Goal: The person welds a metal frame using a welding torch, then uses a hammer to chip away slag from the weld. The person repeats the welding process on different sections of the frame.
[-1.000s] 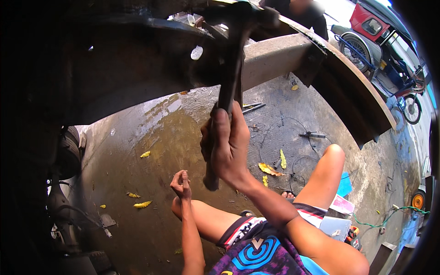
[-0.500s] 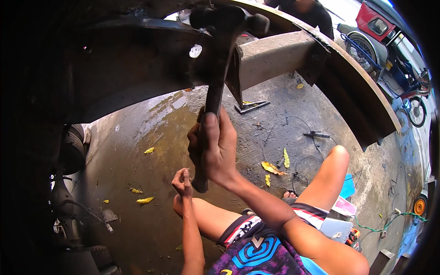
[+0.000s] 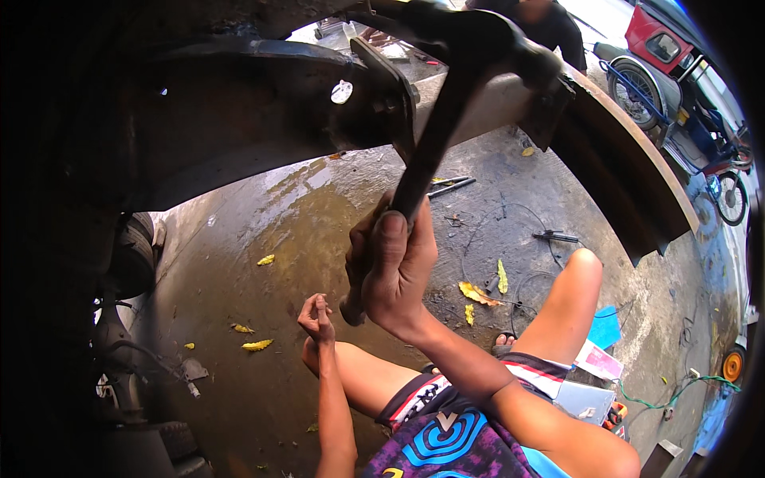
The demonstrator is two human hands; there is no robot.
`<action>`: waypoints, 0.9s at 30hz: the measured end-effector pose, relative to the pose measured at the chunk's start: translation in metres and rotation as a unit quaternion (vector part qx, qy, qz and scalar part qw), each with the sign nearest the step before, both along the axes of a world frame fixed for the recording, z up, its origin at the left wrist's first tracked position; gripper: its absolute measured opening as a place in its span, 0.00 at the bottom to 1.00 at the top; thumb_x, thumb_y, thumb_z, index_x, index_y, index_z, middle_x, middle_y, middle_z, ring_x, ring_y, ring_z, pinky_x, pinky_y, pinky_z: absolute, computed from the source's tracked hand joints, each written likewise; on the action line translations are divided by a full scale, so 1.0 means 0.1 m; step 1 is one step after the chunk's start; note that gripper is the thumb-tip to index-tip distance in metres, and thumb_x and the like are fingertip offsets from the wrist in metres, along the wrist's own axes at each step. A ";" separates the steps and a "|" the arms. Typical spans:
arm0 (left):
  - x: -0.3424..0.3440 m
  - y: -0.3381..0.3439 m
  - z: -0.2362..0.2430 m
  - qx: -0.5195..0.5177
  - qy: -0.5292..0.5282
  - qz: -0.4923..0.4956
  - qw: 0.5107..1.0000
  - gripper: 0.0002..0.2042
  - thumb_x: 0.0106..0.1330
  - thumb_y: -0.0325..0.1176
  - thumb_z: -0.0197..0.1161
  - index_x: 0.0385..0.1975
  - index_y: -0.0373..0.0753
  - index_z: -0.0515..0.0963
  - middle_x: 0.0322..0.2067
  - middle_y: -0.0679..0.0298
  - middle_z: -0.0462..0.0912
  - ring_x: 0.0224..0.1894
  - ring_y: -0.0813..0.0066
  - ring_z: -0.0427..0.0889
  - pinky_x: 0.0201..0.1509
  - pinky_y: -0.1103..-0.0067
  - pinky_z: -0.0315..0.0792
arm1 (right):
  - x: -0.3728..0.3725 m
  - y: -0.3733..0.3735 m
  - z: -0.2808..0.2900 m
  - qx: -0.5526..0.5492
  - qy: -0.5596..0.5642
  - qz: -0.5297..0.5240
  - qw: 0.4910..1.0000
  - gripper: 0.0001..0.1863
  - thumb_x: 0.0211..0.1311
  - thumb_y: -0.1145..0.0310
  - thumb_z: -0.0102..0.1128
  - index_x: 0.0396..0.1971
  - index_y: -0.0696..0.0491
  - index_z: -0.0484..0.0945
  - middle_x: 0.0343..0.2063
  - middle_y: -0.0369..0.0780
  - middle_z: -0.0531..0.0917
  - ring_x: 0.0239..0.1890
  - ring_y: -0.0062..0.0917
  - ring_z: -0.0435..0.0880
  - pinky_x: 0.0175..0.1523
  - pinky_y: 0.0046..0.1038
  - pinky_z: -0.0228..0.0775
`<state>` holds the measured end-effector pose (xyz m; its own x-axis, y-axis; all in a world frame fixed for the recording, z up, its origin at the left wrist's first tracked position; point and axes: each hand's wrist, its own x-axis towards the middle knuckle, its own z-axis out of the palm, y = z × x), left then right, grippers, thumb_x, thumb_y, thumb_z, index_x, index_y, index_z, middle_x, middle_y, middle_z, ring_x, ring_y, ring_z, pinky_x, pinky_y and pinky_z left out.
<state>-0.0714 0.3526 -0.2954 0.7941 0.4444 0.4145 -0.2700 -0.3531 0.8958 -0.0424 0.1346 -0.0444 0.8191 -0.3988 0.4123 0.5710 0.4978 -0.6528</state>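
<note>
My right hand is wrapped round the handle of a hammer, with the thumb lying along it. The hammer's dark head is raised at the top of the view, in front of a metal cross beam. Just left of the handle, an upright steel plate with a bolt stands at the end of a dark steel frame beam. My left hand is beside my left knee, its fingers curled and thumb pressed in; anything inside them is hidden.
A curved metal rail arches over the right side. On the wet concrete lie metal rods, a cable with a dark clamp and yellow leaves. A tire stands left. Another person and a red sidecar are at the back.
My right hand has swung the hammer to the right, away from the steel plate, and its handle now tilts rightward. My left hand has barely moved.
</note>
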 end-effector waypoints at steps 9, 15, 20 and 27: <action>-0.03 -0.08 0.71 -0.069 -0.092 0.052 0.992 0.14 0.73 0.36 0.56 0.30 0.31 0.80 0.22 0.66 0.76 0.23 0.82 0.73 0.25 0.84 0.66 | -0.01 -0.12 -0.01 -0.108 0.061 0.001 0.992 0.09 0.75 0.67 0.49 0.41 0.57 0.66 0.13 0.40 0.71 0.14 0.22 0.74 0.19 0.30 0.59; -0.22 -0.43 1.85 -0.021 -0.267 -0.053 0.962 0.19 0.71 0.42 0.53 0.33 0.27 0.77 0.25 0.59 0.74 0.24 0.73 0.72 0.24 0.80 0.67 | 0.06 -0.35 0.15 -0.265 0.088 -0.031 0.960 0.08 0.75 0.69 0.50 0.42 0.58 0.66 0.15 0.42 0.72 0.14 0.29 0.74 0.21 0.32 0.62; -0.34 -0.84 2.34 0.002 -0.351 -0.161 0.922 0.24 0.69 0.48 0.55 0.34 0.26 0.76 0.25 0.60 0.71 0.25 0.71 0.72 0.24 0.80 0.67 | 0.02 -0.54 0.17 -0.240 0.091 -0.044 0.966 0.09 0.75 0.68 0.50 0.42 0.59 0.67 0.15 0.42 0.72 0.15 0.29 0.75 0.22 0.32 0.62; -0.44 -1.25 2.18 0.019 -0.152 -0.156 0.976 0.29 0.69 0.56 0.53 0.43 0.27 0.76 0.34 0.54 0.77 0.31 0.69 0.77 0.34 0.76 0.72 | 0.04 -0.67 0.41 -0.284 0.123 0.039 0.950 0.11 0.74 0.67 0.50 0.44 0.60 0.67 0.15 0.47 0.74 0.17 0.39 0.78 0.23 0.36 0.64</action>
